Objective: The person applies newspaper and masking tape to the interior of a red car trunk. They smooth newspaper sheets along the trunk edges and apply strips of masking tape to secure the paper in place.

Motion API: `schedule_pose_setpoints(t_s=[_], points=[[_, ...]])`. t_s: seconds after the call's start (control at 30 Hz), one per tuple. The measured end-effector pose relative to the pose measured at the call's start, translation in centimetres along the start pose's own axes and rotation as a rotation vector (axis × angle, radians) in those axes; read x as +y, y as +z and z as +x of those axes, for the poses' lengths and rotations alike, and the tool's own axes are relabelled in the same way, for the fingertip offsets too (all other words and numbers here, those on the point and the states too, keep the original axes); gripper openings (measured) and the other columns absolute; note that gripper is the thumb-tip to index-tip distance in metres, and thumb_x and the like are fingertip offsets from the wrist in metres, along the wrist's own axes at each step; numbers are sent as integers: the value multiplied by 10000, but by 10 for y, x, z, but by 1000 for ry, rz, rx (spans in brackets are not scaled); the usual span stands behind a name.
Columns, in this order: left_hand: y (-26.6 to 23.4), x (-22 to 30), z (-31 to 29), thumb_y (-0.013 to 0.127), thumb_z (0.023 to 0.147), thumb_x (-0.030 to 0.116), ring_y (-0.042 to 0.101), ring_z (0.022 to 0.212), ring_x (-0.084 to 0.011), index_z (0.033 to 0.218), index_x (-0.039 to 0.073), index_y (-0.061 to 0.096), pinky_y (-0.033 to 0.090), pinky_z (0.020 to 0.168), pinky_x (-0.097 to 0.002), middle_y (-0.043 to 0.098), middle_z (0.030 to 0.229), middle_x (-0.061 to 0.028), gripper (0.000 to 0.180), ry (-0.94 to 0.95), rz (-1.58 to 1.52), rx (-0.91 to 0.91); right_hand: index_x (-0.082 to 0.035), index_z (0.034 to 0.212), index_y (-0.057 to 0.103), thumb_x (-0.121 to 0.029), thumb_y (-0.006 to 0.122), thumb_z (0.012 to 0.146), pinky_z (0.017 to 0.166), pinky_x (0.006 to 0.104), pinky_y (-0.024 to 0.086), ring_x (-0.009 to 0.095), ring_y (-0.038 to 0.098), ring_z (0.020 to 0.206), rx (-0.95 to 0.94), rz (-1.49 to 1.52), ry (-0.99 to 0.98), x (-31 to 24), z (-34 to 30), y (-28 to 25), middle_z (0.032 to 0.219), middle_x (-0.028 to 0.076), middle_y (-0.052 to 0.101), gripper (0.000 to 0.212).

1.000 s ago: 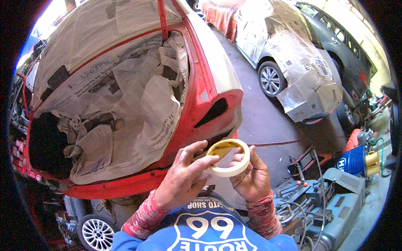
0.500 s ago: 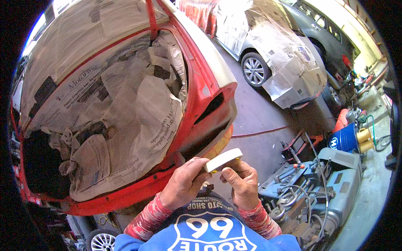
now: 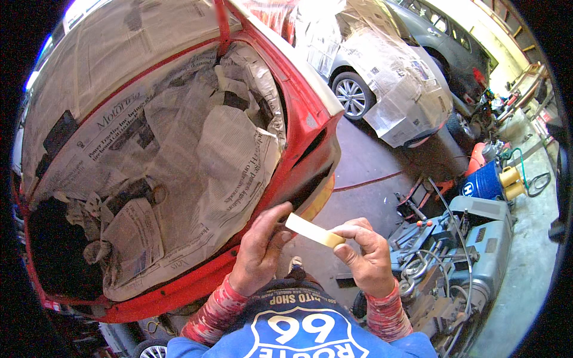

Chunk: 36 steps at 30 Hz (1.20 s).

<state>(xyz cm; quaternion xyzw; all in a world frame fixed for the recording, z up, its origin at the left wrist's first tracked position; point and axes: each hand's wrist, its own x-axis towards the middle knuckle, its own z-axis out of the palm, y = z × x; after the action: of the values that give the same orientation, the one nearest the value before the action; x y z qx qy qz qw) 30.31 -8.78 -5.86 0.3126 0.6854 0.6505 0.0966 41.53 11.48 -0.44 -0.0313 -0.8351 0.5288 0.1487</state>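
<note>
Two hands: left hand [image 3: 258,250] and right hand [image 3: 365,255] each pinch one side of the tape roll [image 3: 314,231], held at chest height beside the red car [image 3: 298,107].
Change: roll, face-on a second ago, now shows edge-on.
Meaning: likely hunting the tape's end.
Hidden: loose end not discernible; newspaper [image 3: 179,155] covers the car's opening.

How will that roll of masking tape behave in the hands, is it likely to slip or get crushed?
The tape roll is probably light: fingertips of the left hand and right hand alone carry it. Being a thin open ring, it may flex if squeezed hard. Its round shape suggests it would roll away if dropped on edge onto the floor.
</note>
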Motion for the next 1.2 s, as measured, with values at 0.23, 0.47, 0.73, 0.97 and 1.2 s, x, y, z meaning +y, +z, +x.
schedule_pose_setpoints(t_s=[0.23, 0.47, 0.73, 0.97, 1.2], points=[[-30, 14, -13, 753, 974, 79, 709, 926, -235, 1038, -26, 730, 556, 827, -334, 716, 971, -140, 125, 21, 71, 73, -2, 1077, 762, -159, 870, 877, 963, 370, 453, 229, 589, 1002, 55, -142, -122, -6, 4, 22, 991, 77, 697, 277], [-26, 31, -9, 843, 894, 63, 729, 882, -229, 1063, -7, 730, 578, 788, -337, 724, 976, -128, 215, 211, 73, 140, -10, 1173, 741, -92, 823, 940, 967, 331, 543, 176, 688, 1047, 30, 539, 221, -3, -8, 50, 1068, 81, 766, 260], [-23, 37, -11, 852, 880, 70, 738, 895, -216, 1092, 1, 735, 592, 747, -328, 716, 1033, -120, 252, 90, 105, -23, -3, 1243, 728, -54, 827, 923, 1014, 358, 542, 217, 694, 1118, 34, 296, 18, 18, -17, 65, 1175, 111, 758, 339], [-17, 19, -10, 832, 834, -10, 737, 929, -330, 1096, 39, 732, 609, 797, -390, 711, 1062, -143, 284, 267, 130, -28, 34, 1299, 711, -231, 845, 931, 1029, 379, 517, 243, 672, 1129, 122, 134, -21, -6, -14, 42, 1178, 113, 741, 473], [-14, 13, -8, 820, 839, -3, 736, 938, -313, 1177, 34, 736, 603, 813, -385, 707, 1092, -159, 351, 389, 219, -72, 1, 1199, 762, -111, 858, 897, 943, 344, 543, 210, 681, 1045, 116, 158, 56, -5, -15, 53, 1121, 104, 735, 336]])
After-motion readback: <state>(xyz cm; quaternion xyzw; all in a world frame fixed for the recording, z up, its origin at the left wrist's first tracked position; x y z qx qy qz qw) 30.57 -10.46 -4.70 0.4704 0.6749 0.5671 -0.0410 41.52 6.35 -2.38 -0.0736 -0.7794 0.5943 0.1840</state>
